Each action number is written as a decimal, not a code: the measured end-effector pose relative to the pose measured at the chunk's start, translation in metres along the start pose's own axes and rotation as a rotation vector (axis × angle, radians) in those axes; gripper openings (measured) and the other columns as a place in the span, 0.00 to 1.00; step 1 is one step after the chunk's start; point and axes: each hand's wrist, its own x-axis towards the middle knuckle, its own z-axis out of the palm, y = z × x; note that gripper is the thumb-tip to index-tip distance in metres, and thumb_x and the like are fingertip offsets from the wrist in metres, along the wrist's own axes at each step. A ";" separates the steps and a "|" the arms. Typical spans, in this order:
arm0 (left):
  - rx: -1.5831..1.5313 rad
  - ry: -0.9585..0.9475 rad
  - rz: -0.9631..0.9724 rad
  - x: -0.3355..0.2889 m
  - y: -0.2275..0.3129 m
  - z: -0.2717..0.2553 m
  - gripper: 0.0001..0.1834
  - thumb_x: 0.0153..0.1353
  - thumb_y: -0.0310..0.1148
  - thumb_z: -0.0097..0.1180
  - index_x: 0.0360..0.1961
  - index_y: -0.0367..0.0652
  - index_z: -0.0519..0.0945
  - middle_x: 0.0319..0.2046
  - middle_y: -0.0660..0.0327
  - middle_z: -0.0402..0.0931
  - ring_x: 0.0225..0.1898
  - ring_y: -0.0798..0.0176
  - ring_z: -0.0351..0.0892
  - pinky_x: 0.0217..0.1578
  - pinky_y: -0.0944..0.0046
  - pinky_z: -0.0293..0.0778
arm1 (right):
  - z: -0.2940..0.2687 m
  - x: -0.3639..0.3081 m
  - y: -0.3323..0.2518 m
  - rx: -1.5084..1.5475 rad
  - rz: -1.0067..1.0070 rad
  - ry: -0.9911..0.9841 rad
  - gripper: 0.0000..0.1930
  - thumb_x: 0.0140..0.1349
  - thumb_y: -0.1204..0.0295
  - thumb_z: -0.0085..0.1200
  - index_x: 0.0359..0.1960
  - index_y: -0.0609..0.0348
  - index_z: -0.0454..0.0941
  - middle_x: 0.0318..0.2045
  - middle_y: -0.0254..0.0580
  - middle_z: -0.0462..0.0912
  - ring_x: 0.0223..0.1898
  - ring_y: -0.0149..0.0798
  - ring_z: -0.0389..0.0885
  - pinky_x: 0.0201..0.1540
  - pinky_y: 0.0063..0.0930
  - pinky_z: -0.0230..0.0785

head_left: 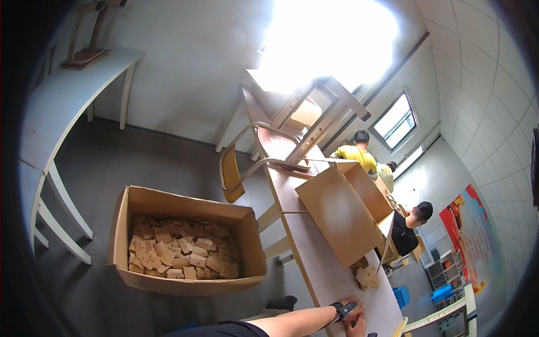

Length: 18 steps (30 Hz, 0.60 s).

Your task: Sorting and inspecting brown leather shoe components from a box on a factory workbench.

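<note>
Fingers of the left hand point(357, 307) and right hand point(356, 327): close together at the lower part of the desk point(328, 281); whether closed on anything, cannot tell. Desk: long, pale-topped, darker-edged. Upon it, near the hands, a crumpled-looking brown cardboard piece point(368, 277); just beyond, an open brown carton point(337, 216), tilted in view; farther along, an upturned chair point(278, 145) with yellow backrest. On the grey floor point(174, 160), a larger open carton point(191, 285) holding many small cardboard pieces point(177, 250). Room: second desk point(84, 101), white; framed window point(396, 121); red-and-blue wall poster point(474, 241); co-worker in yellow point(359, 157); co-worker in black point(404, 233).
</note>
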 end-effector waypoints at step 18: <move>0.079 -0.125 0.106 0.003 -0.009 0.011 0.18 0.57 0.38 0.58 0.48 0.45 0.81 0.45 0.51 0.83 0.52 0.46 0.79 0.56 0.50 0.71 | -0.029 0.001 -0.045 0.130 -0.031 0.040 0.22 0.59 0.64 0.64 0.50 0.67 0.79 0.47 0.62 0.83 0.51 0.63 0.78 0.59 0.51 0.69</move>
